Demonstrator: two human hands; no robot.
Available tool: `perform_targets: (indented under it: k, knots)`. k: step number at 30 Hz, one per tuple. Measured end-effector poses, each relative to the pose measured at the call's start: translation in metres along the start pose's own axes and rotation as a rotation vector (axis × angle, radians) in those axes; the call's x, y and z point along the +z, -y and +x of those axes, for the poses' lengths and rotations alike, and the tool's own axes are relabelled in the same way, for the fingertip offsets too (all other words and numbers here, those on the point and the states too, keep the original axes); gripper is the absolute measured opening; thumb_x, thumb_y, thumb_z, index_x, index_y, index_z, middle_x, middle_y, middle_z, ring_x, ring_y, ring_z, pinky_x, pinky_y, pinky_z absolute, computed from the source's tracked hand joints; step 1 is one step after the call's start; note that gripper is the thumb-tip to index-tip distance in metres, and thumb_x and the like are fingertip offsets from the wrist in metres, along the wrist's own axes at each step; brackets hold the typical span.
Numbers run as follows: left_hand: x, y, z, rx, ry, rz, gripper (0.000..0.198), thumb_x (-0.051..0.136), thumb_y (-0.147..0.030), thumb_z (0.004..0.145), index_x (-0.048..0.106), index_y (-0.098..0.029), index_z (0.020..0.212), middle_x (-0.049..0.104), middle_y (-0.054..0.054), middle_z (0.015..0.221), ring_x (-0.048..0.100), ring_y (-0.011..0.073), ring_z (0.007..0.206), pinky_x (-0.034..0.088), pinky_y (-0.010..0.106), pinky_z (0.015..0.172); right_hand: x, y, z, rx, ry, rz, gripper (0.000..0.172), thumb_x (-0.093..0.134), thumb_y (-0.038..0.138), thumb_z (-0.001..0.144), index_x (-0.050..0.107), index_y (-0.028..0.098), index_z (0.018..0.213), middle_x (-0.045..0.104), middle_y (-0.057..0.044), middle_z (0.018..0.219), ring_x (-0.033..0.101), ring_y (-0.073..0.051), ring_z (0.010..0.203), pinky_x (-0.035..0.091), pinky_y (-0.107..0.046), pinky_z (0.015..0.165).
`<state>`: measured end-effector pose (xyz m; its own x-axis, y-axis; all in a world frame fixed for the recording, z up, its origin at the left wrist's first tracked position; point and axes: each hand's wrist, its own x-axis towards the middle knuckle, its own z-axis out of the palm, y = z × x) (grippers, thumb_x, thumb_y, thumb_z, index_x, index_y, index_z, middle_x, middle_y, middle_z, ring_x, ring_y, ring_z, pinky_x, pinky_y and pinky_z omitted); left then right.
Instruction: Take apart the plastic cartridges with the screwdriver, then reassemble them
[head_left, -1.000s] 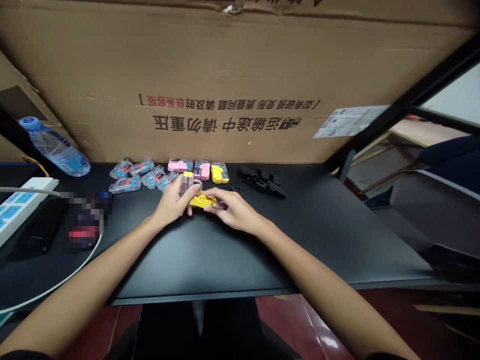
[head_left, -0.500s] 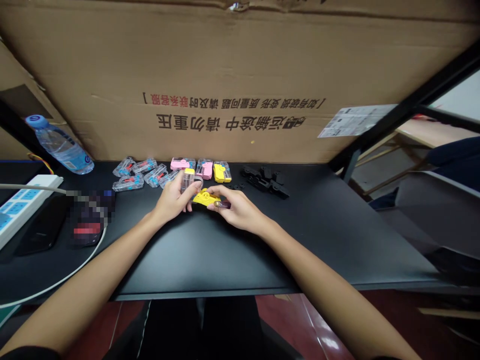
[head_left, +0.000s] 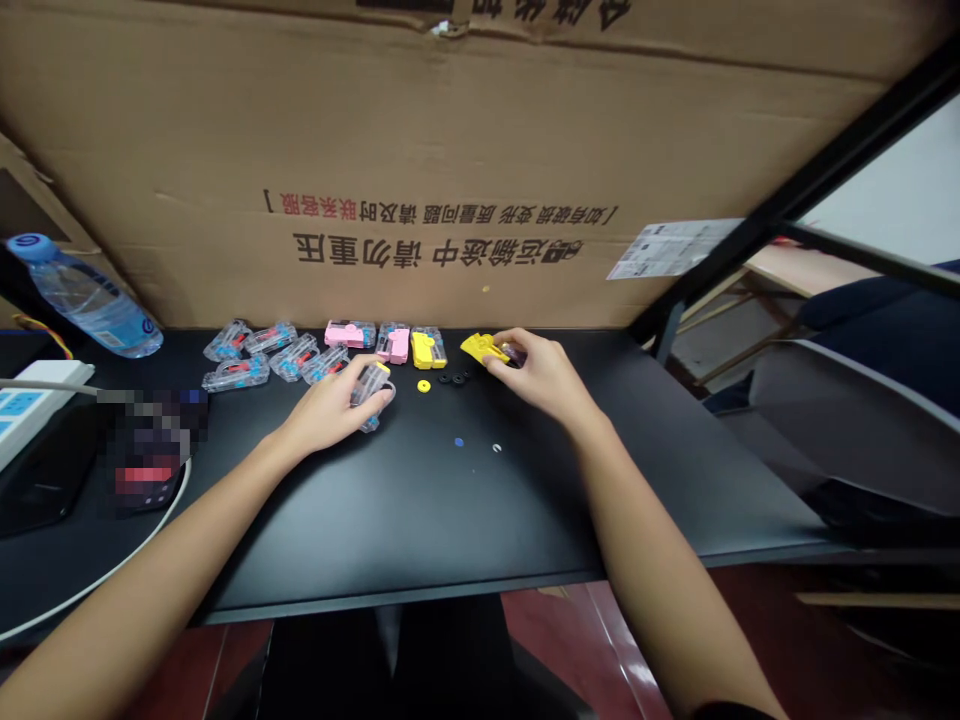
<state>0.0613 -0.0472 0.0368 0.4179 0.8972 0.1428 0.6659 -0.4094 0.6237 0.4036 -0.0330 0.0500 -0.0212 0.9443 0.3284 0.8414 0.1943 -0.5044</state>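
My left hand [head_left: 330, 405] is closed around a clear plastic case [head_left: 367, 395] with a yellow end, held just above the black table. Farther right, my right hand [head_left: 547, 375] grips a yellow plastic shell [head_left: 484, 347] near the back of the table. A dark, shiny object [head_left: 514, 354] shows against the right fingers; its kind is unclear. Between the hands lie a yellow ring [head_left: 424, 386] and several small black rings [head_left: 458, 379]. Nearer me are a small blue disc [head_left: 459, 441] and a small white piece [head_left: 496, 448].
Several clear cases [head_left: 237, 372] with red and blue parts lie at the back left. Pink-and-clear cases [head_left: 349, 334] and a yellow one [head_left: 429, 349] stand beside them. A cardboard sheet [head_left: 450, 150] rises behind. Left are a water bottle [head_left: 94, 300], power strip [head_left: 45, 385] and cable [head_left: 161, 530].
The yellow shell has come apart from the clear case and moved right with my right hand. A yellow ring, blue disc and white piece now show on the table. The black parts are hidden.
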Motion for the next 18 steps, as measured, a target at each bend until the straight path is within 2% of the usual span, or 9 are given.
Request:
perform_targets:
  k: [2,4,8,12,14,18]
  knots:
    - [0.000,-0.002,0.000,-0.006,0.020,0.113,0.056,0.056,-0.060,0.104,0.057,-0.026,0.148,0.072,0.000,0.080,0.072,0.0254,0.074,0.048,0.032,0.069,-0.004,-0.006,0.001,0.050,0.029,-0.063,0.027,0.073,0.041,0.084,0.073,0.022,0.102,0.078,-0.007,0.091,0.070,-0.024,0.081,0.046,-0.033,0.072]
    - [-0.001,-0.002,0.000,-0.015,0.025,0.181,0.057,0.055,-0.061,0.104,0.058,-0.027,0.150,0.076,0.002,0.086,0.075,0.0286,0.081,0.050,0.035,0.074,-0.006,-0.010,0.001,0.089,0.061,-0.110,0.026,0.074,0.042,0.082,0.072,0.022,0.099,0.078,-0.006,0.092,0.069,-0.024,0.080,0.044,-0.032,0.070]
    - [-0.002,0.000,0.000,0.006,0.000,0.251,0.057,0.055,-0.055,0.106,0.055,-0.026,0.155,0.081,0.008,0.113,0.078,0.0330,0.105,0.055,0.039,0.089,-0.007,-0.018,0.002,0.149,0.113,-0.197,0.029,0.076,0.045,0.080,0.071,0.023,0.098,0.078,-0.006,0.096,0.069,-0.023,0.081,0.044,-0.031,0.069]
    - [0.000,0.003,0.001,0.066,-0.020,0.339,0.047,0.054,-0.045,0.107,0.060,-0.025,0.150,0.076,0.009,0.138,0.074,0.0330,0.122,0.057,0.041,0.094,-0.005,-0.022,0.003,0.215,0.139,-0.276,0.030,0.077,0.045,0.081,0.072,0.023,0.101,0.080,-0.007,0.101,0.072,-0.024,0.085,0.043,-0.031,0.068]
    - [0.002,0.004,0.001,0.101,-0.043,0.390,0.038,0.054,-0.042,0.108,0.066,-0.024,0.140,0.075,0.009,0.137,0.072,0.0320,0.122,0.058,0.040,0.092,-0.004,-0.020,0.003,0.241,0.141,-0.306,0.031,0.077,0.045,0.082,0.073,0.024,0.104,0.081,-0.007,0.103,0.073,-0.025,0.087,0.042,-0.031,0.066]
    - [0.002,0.009,0.003,0.184,-0.102,0.475,0.029,0.059,-0.039,0.106,0.073,-0.020,0.123,0.078,0.011,0.122,0.069,0.0332,0.118,0.057,0.044,0.096,-0.005,-0.013,0.003,0.261,0.086,-0.318,0.030,0.074,0.047,0.086,0.075,0.024,0.104,0.082,-0.007,0.105,0.075,-0.028,0.093,0.044,-0.032,0.066]
